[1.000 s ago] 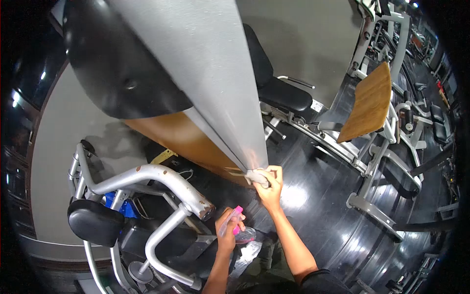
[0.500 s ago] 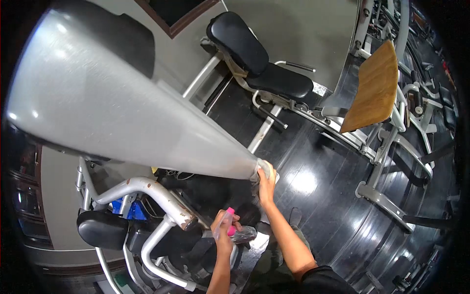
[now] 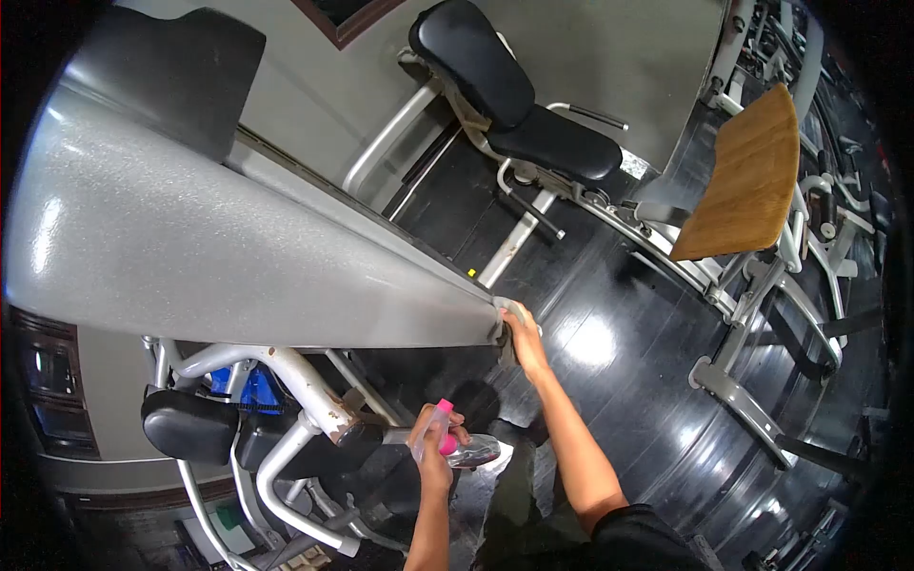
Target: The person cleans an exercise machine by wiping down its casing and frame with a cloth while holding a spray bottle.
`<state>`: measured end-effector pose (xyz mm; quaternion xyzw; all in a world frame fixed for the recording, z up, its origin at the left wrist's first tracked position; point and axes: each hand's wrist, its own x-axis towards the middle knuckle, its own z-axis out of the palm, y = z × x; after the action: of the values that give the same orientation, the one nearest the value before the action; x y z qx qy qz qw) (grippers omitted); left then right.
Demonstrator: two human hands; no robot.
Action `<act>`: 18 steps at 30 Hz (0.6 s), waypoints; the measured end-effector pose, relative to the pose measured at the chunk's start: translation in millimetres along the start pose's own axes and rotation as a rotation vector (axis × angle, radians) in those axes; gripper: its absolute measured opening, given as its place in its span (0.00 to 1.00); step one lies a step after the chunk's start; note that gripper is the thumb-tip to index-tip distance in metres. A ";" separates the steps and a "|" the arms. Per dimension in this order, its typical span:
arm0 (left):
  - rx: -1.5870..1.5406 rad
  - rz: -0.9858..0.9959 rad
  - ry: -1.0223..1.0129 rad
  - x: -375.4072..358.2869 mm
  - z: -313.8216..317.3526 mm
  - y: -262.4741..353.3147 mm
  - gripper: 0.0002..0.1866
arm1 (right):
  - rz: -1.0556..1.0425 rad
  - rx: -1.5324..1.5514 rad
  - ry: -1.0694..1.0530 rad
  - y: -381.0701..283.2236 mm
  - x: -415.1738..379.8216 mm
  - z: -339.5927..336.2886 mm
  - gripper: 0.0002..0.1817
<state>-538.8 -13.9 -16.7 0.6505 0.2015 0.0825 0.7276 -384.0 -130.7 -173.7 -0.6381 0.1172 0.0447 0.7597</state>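
My right hand (image 3: 521, 335) presses a pale cloth (image 3: 505, 314) against the low end of a wide grey metal beam (image 3: 219, 257) of a gym machine, which runs up and to the left close to the camera. My left hand (image 3: 433, 449) is lower, near my body, and grips a clear spray bottle (image 3: 457, 447) with a pink nozzle, held roughly level. The cloth is mostly hidden between my fingers and the beam.
A rusty grey tube frame (image 3: 314, 419) with a black pad (image 3: 188, 425) stands below the beam at left. A black padded seat (image 3: 519, 105) on a white frame is behind. A wooden panel (image 3: 747, 181) on another machine stands at right. The floor (image 3: 609, 381) is glossy black.
The view has swung, so the beam now lies flatter across the frame. My right hand has stayed at the beam's low end with the cloth; the left hand with the bottle has barely shifted.
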 end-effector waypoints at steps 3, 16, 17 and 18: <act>0.029 0.004 -0.030 -2.9 -5.9 -5.9 0.26 | 0.079 -0.109 0.036 10.5 1.2 -2.8 0.23; 0.106 0.089 -0.054 25.0 -19.4 -3.9 0.27 | -0.039 -0.076 0.409 18.7 -60.3 68.1 0.27; 0.107 0.088 -0.060 24.5 -22.9 -2.7 0.27 | -0.039 -0.075 0.415 27.3 -60.7 68.9 0.27; 0.122 0.094 -0.078 24.3 -26.5 -2.0 0.28 | 0.015 -0.049 0.431 24.5 -59.9 68.3 0.27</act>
<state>-527.6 19.3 -25.1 0.7050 0.1469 0.0786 0.6893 -439.1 -54.5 -172.4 -0.6504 0.2807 -0.0845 0.7008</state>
